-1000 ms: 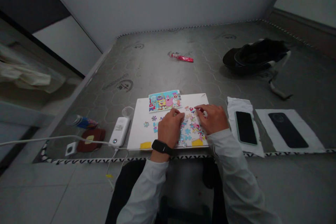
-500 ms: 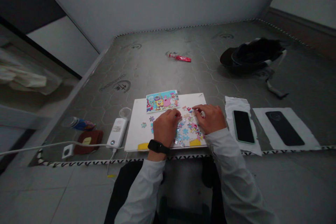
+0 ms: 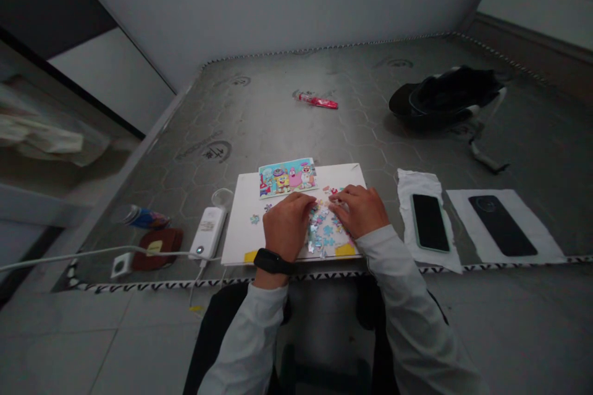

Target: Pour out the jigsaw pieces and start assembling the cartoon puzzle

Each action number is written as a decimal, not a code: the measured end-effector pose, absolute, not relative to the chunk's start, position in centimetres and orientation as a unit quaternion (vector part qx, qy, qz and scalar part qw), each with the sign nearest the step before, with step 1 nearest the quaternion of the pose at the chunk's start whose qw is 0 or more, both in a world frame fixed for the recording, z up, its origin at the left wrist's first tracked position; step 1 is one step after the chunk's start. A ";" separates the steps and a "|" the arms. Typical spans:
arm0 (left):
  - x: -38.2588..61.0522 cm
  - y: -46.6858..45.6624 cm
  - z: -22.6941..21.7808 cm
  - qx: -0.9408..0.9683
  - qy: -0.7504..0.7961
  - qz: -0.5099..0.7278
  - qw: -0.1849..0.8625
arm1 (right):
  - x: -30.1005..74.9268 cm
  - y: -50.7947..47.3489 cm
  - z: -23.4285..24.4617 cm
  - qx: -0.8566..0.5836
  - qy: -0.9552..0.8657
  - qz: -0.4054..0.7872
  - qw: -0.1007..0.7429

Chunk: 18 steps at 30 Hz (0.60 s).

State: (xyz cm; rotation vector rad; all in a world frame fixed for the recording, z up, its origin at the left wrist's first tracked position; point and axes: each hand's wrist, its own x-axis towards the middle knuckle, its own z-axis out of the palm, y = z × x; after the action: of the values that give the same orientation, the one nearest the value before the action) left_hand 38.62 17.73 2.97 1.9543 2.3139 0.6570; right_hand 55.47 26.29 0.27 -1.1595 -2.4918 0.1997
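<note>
Colourful jigsaw puzzle pieces (image 3: 328, 231) lie loose on the right half of a white board (image 3: 242, 236). My left hand (image 3: 288, 223) is over the middle of the board, its thumb and fingers pinched at the left edge of the pile; what they hold, if anything, is hidden. Opposite it, my right hand (image 3: 364, 210) pinches a small pale puzzle piece at the fingertips, just above the pile. The two sets of fingertips are close but apart. Behind my left hand a cartoon picture card (image 3: 287, 178) rests on the board's far edge. A puzzle piece (image 3: 254, 220) lies alone at left.
Left of the board are a white power bank (image 3: 208, 233) with cables, a brown pouch (image 3: 157, 249), a white plug (image 3: 121, 265) and a blue can (image 3: 147, 218). At right lie a phone (image 3: 430, 223) and a dark phone-shaped slab (image 3: 503, 226) on white sheets. Farther back are a black cap (image 3: 435, 102) and a red packet (image 3: 317, 100).
My right hand has moved left and slightly nearer, from the pile's far right edge toward my left hand. My left hand has shifted slightly left, its fingertips still by the pile.
</note>
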 end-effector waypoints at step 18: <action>35.6 16.3 4.2 0.584 0.780 0.226 -0.002 | 54.2 25.9 0.0 -0.488 -0.846 0.077 0.202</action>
State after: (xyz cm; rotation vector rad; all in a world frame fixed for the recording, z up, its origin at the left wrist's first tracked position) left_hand 35.64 16.25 4.17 1.8366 2.4517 0.7112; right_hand 54.15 25.92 -0.01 -1.3616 -2.3618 0.2146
